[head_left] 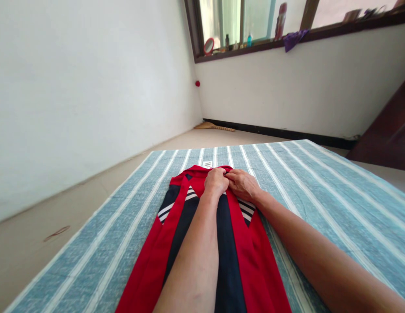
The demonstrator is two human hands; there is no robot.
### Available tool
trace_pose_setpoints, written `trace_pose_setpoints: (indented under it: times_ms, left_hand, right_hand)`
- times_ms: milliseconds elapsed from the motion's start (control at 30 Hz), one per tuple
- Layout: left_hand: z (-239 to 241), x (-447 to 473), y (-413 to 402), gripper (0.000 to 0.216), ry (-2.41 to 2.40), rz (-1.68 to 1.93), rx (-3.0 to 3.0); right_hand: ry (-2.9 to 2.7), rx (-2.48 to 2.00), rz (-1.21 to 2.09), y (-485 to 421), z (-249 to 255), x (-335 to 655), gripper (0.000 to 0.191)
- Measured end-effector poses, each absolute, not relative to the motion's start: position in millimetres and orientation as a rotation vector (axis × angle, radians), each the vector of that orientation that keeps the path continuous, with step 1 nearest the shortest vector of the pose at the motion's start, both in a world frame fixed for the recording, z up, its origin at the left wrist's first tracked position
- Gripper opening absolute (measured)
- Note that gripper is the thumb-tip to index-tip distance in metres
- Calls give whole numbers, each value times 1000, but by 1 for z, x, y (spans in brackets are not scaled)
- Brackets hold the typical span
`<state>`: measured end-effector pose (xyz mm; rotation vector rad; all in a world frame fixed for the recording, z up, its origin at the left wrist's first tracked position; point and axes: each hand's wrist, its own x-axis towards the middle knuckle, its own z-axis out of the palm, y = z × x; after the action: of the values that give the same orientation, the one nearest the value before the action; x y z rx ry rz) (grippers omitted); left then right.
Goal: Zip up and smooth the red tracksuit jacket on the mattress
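Observation:
A red and navy jacket (251,261) with black-and-white striped patches lies lengthwise before me, its sleeves laid along the body. At its far end, near the red collar, my left hand (216,180) is closed with the fingers curled onto the fabric. My right hand (243,184) meets it from the right, thumb and fingers pinched on the same red edge. The fingertips of both hands nearly touch, and the bit of cloth between them is mostly hidden. My left forearm covers part of the jacket's middle.
Under the jacket spreads a blue-and-white striped cloth (124,226) over a raised surface. White walls stand left and ahead. A window sill (248,50) holds bottles, a round mirror (209,46) and a purple cloth (294,40). Dark red furniture (385,126) is at right.

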<state>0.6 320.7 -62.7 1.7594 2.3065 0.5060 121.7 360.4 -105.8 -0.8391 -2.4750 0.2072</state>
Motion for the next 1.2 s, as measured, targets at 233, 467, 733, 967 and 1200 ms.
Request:
trace_pose_setpoints:
  times_ms: [233,467,733,967,1200]
  left_hand:
    - [-66,0,320,26,2329,516,1739]
    - [-66,1,320,27,2344,514,1732]
    - [-65,1,319,27,2358,508,1732]
    - [-67,2,320,26,2366,504,1721]
    - [-65,2,319,27,2358,524,1712]
  right_hand:
    - [-2477,-870,201,359,-107,121,25]
    - [-2493,-888,190,360,-107,120,26]
    - [-2500,-867,253,362,-105,120,25]
    - [-2544,-881,253,358,-99,120,25]
    - [-2580,-1015,220,354,-98,112,28]
